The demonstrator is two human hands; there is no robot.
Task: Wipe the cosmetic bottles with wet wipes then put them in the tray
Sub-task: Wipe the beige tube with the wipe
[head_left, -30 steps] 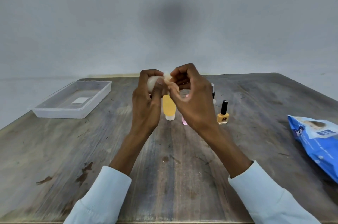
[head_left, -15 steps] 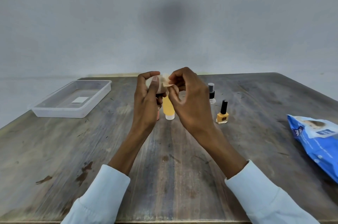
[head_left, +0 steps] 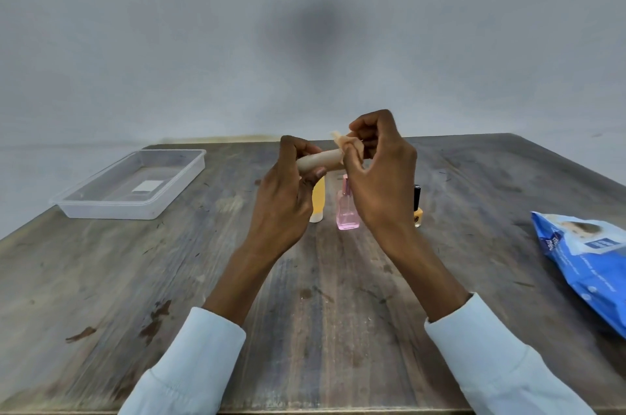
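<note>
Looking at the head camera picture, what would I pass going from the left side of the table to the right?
Clear plastic tray → left hand holding a beige tube → pink bottle → right hand → blue wet wipes pack.

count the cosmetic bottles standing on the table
3: yellow bottle behind the left hand, pink bottle between the hands, nail polish behind the right hand. Others may be hidden.

A bare, plainly staged room rather than a lived-in home: a worn, stained wooden worktop [head_left: 169,279] fills the lower frame, pushed against a blank grey wall [head_left: 305,24] across the upper half. Nothing visible settles the kind of room more closely.
</note>
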